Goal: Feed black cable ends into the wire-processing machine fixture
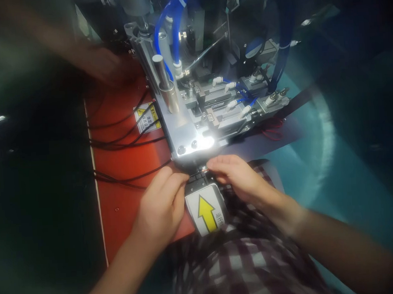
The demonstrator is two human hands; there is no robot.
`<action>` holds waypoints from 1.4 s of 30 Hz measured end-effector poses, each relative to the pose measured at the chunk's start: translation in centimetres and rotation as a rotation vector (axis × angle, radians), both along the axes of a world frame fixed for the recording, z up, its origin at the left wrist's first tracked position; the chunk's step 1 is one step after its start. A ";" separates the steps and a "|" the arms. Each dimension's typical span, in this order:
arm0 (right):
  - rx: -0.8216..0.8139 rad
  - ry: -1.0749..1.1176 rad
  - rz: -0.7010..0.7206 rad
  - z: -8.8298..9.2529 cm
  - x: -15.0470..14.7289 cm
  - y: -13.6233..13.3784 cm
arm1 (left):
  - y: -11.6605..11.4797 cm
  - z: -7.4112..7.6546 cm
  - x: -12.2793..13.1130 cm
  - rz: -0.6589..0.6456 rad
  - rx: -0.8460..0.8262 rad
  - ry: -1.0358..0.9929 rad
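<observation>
My left hand (163, 201) is closed, thumb and fingers pressed together at the left of a small dark fixture (198, 177). From the other side, my right hand (235, 173) pinches close to a tiny shiny part (203, 169) on that fixture. What either hand's fingertips hold is too small to make out. Just nearer to me lies a white label with a yellow arrow (206, 210), on the rounded end of a dark guide. Beyond my hands stands a bright metal plate (185, 134) of a machine, carrying a vertical steel post (169, 93).
Pneumatic cylinders (228, 119) with white fittings and blue hoses (174, 29) fill the machine's right side. Black cables (123, 142) cross the red-orange surface (128, 161), near a warning label (148, 117). Another person's hand (103, 64), blurred, rests at upper left.
</observation>
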State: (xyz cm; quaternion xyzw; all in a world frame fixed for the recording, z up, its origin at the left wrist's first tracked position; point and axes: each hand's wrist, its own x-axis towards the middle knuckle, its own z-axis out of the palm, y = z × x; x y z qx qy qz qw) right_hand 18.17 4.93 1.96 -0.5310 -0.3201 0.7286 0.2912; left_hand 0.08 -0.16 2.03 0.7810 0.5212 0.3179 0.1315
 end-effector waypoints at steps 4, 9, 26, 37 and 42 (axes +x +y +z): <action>-0.028 0.089 0.069 -0.3 0.8 0.1 | 0.0 -0.1 -0.1 -0.037 -0.017 0.042; 0.172 -0.027 -0.017 -1.0 1.4 -0.8 | 0.1 -0.4 -0.4 -0.086 0.031 0.062; 0.301 -0.236 0.093 -0.4 0.6 -0.8 | 0.4 -0.2 -0.2 -0.103 0.013 0.039; 0.138 -0.098 0.083 0.8 0.4 -0.6 | 0.1 0.4 0.0 0.004 0.029 0.195; 0.195 -0.087 0.072 0.3 0.6 -0.7 | 0.0 0.6 -1.1 0.005 0.073 0.201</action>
